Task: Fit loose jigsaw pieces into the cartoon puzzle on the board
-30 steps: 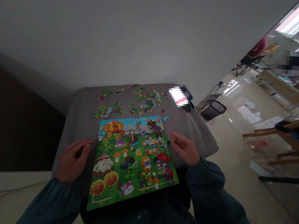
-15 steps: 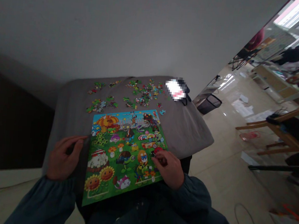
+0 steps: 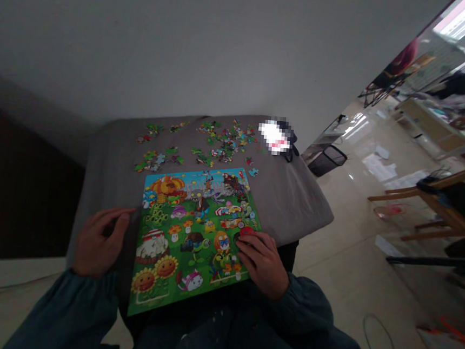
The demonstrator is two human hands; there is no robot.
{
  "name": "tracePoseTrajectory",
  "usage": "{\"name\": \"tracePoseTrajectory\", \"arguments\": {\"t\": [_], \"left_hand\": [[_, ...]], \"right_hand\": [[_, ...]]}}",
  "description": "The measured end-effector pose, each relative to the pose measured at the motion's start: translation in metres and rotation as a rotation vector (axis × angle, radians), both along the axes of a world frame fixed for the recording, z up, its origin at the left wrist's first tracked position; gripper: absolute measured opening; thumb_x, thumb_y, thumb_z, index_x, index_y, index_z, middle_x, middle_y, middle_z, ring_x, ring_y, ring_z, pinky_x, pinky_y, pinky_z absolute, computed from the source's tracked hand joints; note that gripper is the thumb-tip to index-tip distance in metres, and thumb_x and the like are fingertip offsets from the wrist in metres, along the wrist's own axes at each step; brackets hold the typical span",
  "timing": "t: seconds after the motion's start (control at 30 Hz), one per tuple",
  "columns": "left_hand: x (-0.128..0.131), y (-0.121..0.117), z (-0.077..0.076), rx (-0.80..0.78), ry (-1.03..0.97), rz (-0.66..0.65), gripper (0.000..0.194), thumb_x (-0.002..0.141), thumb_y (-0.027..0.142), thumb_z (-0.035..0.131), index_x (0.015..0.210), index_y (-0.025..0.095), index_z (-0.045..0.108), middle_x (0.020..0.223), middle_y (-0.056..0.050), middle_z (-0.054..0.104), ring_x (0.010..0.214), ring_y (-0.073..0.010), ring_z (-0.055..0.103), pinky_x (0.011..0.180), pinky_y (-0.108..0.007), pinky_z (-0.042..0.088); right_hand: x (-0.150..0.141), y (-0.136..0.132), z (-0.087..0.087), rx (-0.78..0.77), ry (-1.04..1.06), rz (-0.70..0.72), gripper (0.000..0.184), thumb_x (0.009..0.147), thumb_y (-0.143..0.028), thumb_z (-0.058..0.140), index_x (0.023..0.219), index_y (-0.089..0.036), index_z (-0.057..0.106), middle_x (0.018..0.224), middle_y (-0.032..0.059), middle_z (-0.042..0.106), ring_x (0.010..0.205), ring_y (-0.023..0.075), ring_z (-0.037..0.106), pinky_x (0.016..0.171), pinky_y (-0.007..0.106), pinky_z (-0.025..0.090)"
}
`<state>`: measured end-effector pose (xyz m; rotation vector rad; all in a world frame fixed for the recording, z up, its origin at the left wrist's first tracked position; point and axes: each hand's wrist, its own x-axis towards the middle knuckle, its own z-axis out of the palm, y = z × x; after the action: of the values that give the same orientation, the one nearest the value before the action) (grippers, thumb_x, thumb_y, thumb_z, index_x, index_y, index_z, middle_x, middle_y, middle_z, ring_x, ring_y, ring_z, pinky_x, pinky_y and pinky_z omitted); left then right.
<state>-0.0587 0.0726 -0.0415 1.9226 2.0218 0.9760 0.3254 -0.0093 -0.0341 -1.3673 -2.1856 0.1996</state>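
Observation:
A colourful puzzle picture (image 3: 196,220) with sunflowers, a pumpkin and cartoon figures on green ground lies in front of me. My right hand (image 3: 263,261) rests on its right side, fingers stretched out over the picture beside a red round shape; nothing shows between them. What lies under those fingertips is hidden. Just off the picture's left edge is my left hand (image 3: 102,239), empty, with thumb and fingers apart. Beyond the picture, loose jigsaw pieces (image 3: 229,141) are scattered in several clusters. One blue piece (image 3: 253,172) lies by its top right corner.
The grey cloth-covered surface (image 3: 291,201) stands against a pale wall (image 3: 187,45). At its back right is a blurred white item (image 3: 274,136) with a dark strap. A dark bin (image 3: 327,160) and a wooden chair (image 3: 438,198) stand on the tiled floor at right.
My right hand has gone from a pinch above the picture's right side to fingers laid out flatter on it. The left hand stays in nearly the same place.

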Motion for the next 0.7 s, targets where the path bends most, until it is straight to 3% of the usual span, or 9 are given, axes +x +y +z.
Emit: {"name": "tracePoseTrajectory", "arguments": {"t": [0.2, 0.7], "left_hand": [[-0.0004, -0.0006, 0.0008, -0.003, -0.001, 0.003, 0.039, 0.09, 0.05, 0.046, 0.098, 0.022, 0.073, 0.104, -0.006, 0.072, 0.101, -0.0232, 0.064, 0.097, -0.04, 0.048], [0.0007, 0.0004, 0.0017, -0.019, -0.022, 0.018, 0.039, 0.089, 0.049, 0.048, 0.097, 0.02, 0.073, 0.103, -0.007, 0.071, 0.101, -0.0247, 0.064, 0.098, -0.041, 0.048]], "right_hand": [[-0.0065, 0.0022, -0.0006, -0.019, 0.029, -0.027, 0.02, 0.093, -0.023, 0.065, 0.111, -0.023, 0.074, 0.108, 0.0047, 0.074, 0.105, 0.025, 0.056, 0.087, 0.042, 0.047], [-0.0097, -0.0002, 0.0014, -0.013, 0.064, -0.044, 0.017, 0.092, -0.024, 0.066, 0.108, -0.024, 0.074, 0.105, 0.0044, 0.075, 0.103, 0.0263, 0.059, 0.087, 0.044, 0.048]]}}
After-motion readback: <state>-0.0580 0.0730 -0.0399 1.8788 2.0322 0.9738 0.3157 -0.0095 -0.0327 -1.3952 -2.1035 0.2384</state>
